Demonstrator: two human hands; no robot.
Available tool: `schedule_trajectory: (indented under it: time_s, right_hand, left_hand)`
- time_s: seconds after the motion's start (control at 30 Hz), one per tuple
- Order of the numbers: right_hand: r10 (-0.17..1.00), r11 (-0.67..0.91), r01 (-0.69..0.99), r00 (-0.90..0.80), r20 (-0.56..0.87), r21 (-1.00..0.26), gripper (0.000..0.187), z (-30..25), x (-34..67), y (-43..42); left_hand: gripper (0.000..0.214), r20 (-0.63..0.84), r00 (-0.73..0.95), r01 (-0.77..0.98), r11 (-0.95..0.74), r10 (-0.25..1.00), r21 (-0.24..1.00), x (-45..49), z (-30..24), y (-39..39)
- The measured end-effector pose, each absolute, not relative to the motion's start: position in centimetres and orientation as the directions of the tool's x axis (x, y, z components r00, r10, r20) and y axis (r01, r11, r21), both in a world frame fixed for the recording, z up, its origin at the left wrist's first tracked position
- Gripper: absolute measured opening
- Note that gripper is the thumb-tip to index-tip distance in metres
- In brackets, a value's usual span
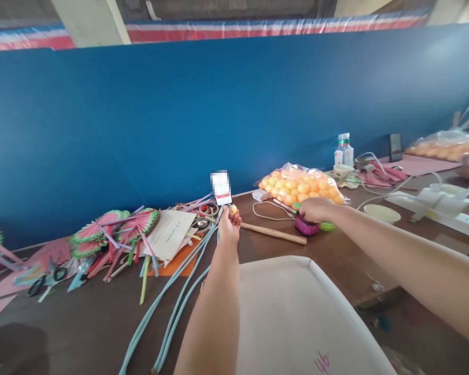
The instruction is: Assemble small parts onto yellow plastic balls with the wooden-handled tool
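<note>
My left hand (230,225) reaches forward over the table, its fingers curled round a small orange ball (232,209). Just beyond it stands a phone (221,188) with a lit, partly blurred screen. Off to the right, my right hand (316,210) is closed at the top of a small purple object (307,225); what its fingers grip is hidden. A bright green round piece (328,226) lies beside the purple object. Behind that hand rests a clear bag of orange balls (293,183). Between my hands lies a wooden stick (275,233).
A white box or board (297,307) marked 46 fills the near middle. Blue cords (180,291) run along its left. Pink-green paper fans (117,229), papers (172,233) and scissors (47,276) lie left. Bottles (344,151), a bowl (382,213) and a power strip (445,213) stand right.
</note>
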State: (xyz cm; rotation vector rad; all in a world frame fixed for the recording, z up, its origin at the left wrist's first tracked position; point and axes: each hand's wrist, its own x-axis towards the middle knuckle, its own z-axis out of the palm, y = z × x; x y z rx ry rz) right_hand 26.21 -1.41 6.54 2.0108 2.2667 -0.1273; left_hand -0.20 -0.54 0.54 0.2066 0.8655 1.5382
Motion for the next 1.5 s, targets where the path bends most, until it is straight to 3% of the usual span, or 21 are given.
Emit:
schedule_trajectory:
  time_s: [0.2,0.43,0.7,0.83,0.97,1.07,1.13,1.27,1.5]
  right_hand:
    - [0.949,0.181,0.978,-0.147,-0.279,0.103,0.017,7.0,25.4,-1.6]
    - [0.96,0.163,0.984,-0.142,-0.241,0.071,0.021,6.5,26.4,-1.8]
    - [0.986,0.12,0.991,-0.127,-0.107,-0.066,0.013,7.3,28.5,-1.3]
    - [0.994,0.11,0.937,-0.097,0.057,-0.331,0.011,7.9,28.6,-0.9]
    - [0.992,0.126,0.627,-0.068,0.107,-0.769,0.022,8.1,26.0,-1.2]
    - [0.995,0.08,0.239,-0.085,0.061,-0.968,0.02,7.7,22.4,-1.3]
    - [0.995,-0.003,0.024,-0.104,-0.005,-1.0,0.014,7.3,19.8,-0.9]
    - [0.98,-0.167,-0.25,-0.146,-0.133,-0.954,0.007,6.7,14.5,0.9]
    - [0.967,-0.252,-0.487,-0.156,-0.2,-0.837,0.008,3.9,8.6,1.9]
  left_hand:
    - [0.023,-0.345,-0.202,-0.763,0.074,0.917,0.642,-0.1,0.3,-0.4]
    - [0.022,-0.345,-0.198,-0.756,0.081,0.918,0.649,-0.2,0.0,-0.2]
    - [0.02,-0.359,-0.204,-0.764,0.082,0.911,0.64,-0.1,0.1,-0.2]
    - [0.02,-0.348,-0.201,-0.754,0.082,0.916,0.651,-0.2,-0.1,-0.1]
    - [0.021,-0.342,-0.198,-0.748,0.084,0.918,0.659,-0.1,-0.1,-0.1]
    - [0.022,-0.347,-0.198,-0.759,0.081,0.917,0.647,-0.2,0.0,-0.1]
    - [0.023,-0.358,-0.195,-0.778,0.079,0.913,0.624,-0.2,0.2,-0.2]
    - [0.021,-0.396,-0.209,-0.829,0.053,0.894,0.556,-0.4,0.4,-0.3]
    - [0.018,-0.398,-0.242,-0.87,-0.016,0.885,0.492,-0.6,0.3,0.0]
